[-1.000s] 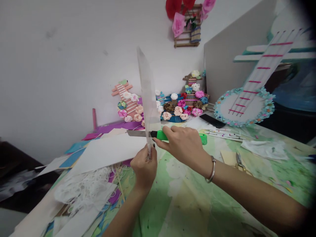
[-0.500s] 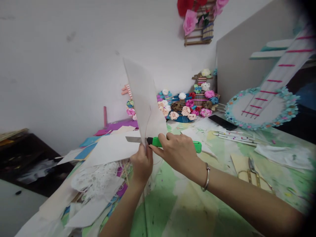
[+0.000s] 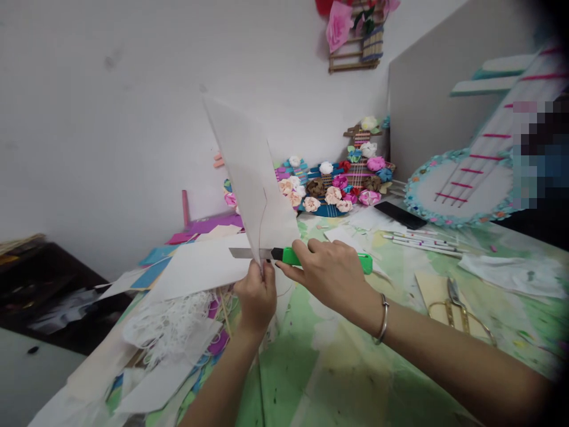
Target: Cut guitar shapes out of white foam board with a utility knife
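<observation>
A white board [image 3: 249,172] stands upright over the table, with a thin curved line drawn on its face. Low on its edge, my left hand [image 3: 258,293] pinches it between thumb and fingers. My right hand [image 3: 331,270] is wrapped round a green utility knife [image 3: 365,263]. The knife's long blade [image 3: 246,253] is extended to the left and passes through the board just above my left fingertips. My right thumb lies along the knife's black nose, close to my left hand. How far the cut runs is hard to see.
Paper sheets [image 3: 200,264] and tangled white string [image 3: 166,326] lie left. Gold-handled scissors [image 3: 457,305], several pens [image 3: 422,242] and a black phone [image 3: 400,214] lie right. Flower-decorated guitar models [image 3: 329,190] line the wall; a larger model [image 3: 462,196] stands right, before a blurred-out area.
My right hand has drawn the knife slightly to the right, so less blade sticks out left of the board. The board's top leans further left. My left hand keeps its pinch.
</observation>
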Motion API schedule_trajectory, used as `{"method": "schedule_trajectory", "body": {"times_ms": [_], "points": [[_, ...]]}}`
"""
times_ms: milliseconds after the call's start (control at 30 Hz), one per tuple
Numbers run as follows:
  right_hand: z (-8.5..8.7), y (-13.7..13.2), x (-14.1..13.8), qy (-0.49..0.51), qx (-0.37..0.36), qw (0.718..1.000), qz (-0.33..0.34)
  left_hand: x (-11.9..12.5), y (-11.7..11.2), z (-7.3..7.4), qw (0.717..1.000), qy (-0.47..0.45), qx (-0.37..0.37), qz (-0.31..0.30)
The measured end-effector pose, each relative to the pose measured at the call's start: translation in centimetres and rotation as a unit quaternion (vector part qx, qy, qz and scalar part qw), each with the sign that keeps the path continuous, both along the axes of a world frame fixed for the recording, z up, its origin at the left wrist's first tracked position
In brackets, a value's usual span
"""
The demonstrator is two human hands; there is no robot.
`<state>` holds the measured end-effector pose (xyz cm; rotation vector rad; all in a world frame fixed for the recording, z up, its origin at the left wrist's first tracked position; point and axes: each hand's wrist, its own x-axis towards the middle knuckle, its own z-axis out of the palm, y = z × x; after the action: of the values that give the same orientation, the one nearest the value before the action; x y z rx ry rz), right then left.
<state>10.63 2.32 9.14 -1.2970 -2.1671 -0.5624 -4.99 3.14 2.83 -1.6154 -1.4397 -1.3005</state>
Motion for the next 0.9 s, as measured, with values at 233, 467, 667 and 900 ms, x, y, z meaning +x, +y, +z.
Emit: {"method": "schedule_trajectory", "body": {"times_ms": [233,467,667,900], "points": [[0.3,-0.4,0.3,-0.008,0.006,1.000,-0.009,0.6,-0.2,0.0,0.999,0.022,0.025,-0.006],[0.9,-0.5,0.4,-0.012,-0.011,1.000,-0.010,0.9,-0.6,0.0,0.999,0.036,0.031,-0.005],[1.4,-0.5,0.4,-0.022,-0.023,0.999,-0.014,1.2,-0.6,-0.1,0.999,0.037,0.032,-0.017],[1.9,-0.5,0.5,-0.026,-0.014,0.999,-0.020,1.4,-0.9,0.0,0.998,0.046,0.044,-0.026]]}}
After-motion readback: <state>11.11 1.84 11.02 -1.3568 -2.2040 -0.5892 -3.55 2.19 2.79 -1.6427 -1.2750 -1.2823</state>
